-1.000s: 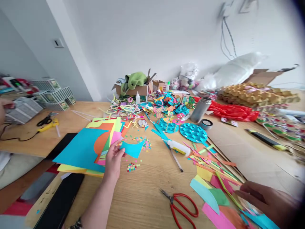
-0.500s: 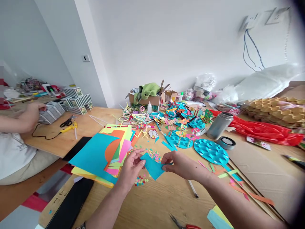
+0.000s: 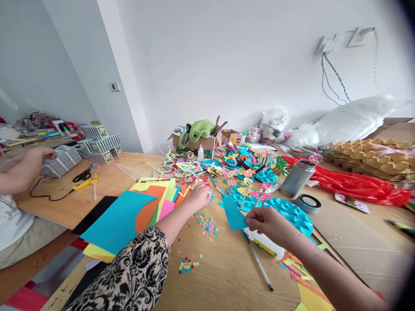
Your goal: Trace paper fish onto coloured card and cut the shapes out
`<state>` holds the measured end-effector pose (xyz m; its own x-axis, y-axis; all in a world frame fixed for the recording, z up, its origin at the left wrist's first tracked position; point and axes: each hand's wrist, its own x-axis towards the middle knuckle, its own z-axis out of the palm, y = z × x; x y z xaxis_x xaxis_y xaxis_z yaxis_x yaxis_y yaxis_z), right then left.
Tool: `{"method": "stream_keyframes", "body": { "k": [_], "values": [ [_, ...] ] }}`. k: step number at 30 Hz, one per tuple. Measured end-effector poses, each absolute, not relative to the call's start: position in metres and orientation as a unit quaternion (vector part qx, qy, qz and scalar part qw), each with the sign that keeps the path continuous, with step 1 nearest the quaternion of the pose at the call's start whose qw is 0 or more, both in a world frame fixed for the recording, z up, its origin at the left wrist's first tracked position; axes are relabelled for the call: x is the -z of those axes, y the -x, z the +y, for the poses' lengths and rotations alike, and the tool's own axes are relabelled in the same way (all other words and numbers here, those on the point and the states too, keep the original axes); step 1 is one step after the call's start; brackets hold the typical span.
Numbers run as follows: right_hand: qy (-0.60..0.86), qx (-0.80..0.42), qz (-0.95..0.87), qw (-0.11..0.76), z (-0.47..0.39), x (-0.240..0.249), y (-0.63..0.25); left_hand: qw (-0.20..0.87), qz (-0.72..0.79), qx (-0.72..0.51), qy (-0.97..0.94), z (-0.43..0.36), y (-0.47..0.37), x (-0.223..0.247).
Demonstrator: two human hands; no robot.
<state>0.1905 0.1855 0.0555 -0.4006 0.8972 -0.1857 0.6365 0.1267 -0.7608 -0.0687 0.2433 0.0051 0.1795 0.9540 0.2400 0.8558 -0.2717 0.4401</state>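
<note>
My right hand (image 3: 264,222) pinches a small piece of blue paper (image 3: 232,212) by its lower right corner, holding it up over the table. The paper has a curved cut edge. My left hand (image 3: 198,197) reaches away from me, its fingers bent down over a small white and dark piece (image 3: 209,194) that they partly cover. Whether they grip it cannot be made out. Below that hand lie small paper confetti shapes (image 3: 207,224) and a group of paper dots (image 3: 188,264). Beneath my right hand are a pen (image 3: 259,261) and a white and yellow item (image 3: 266,245).
Left of me lies a stack of coloured paper sheets (image 3: 119,220). Blue paper discs (image 3: 290,216), a metal flask (image 3: 296,179) and its lid (image 3: 308,203) stand right. Behind are paper cut-outs (image 3: 246,172) and a glue bottle (image 3: 200,153). A co-worker's hand (image 3: 43,153) touches a grey box (image 3: 61,162).
My left hand has let go of the blue paper and moved forward to the small white and dark piece. My right hand has carried the paper slightly right. The view has shifted.
</note>
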Motion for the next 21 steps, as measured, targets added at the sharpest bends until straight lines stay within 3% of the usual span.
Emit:
{"method": "stream_keyframes", "body": {
  "k": [10, 21],
  "values": [
    [0.538, -0.412, -0.723, 0.136, 0.176, -0.050, -0.201, 0.052, 0.559, 0.048, -0.826, 0.287, 0.066, -0.007],
    [0.515, -0.402, -0.745, 0.135, 0.191, -0.032, -0.183, 0.041, 0.554, 0.126, -0.822, 0.288, 0.058, -0.019]
  ]
}}
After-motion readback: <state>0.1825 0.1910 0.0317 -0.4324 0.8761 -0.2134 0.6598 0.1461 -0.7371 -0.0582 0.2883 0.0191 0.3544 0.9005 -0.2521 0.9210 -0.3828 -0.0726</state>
